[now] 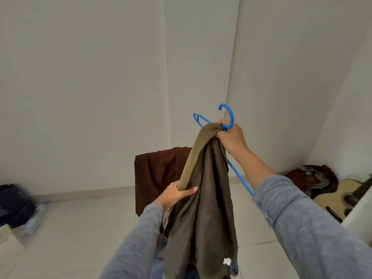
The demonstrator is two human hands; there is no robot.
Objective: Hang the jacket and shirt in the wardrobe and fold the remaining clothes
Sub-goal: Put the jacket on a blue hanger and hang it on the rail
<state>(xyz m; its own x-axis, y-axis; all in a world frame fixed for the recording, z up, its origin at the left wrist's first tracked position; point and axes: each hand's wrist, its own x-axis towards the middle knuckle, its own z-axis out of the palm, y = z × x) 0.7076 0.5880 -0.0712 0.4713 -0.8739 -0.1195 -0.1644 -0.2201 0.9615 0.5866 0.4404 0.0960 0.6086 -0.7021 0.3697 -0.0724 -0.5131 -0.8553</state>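
An olive-brown jacket with a ribbed collar hangs in front of me at centre. My right hand grips the neck of a blue plastic hanger together with the top of the jacket; the hanger's hook points up and one arm slants down behind my forearm. My left hand clasps the ribbed collar edge lower down. A dark brown garment is draped over something behind the jacket. Bits of blue cloth show below the jacket. No wardrobe is in sight.
White walls fill the upper view, and pale floor tiles lie below. A dark bag with plastic bottles sits at the left. At the right lie a guitar and a dark reddish heap, beside a white edge.
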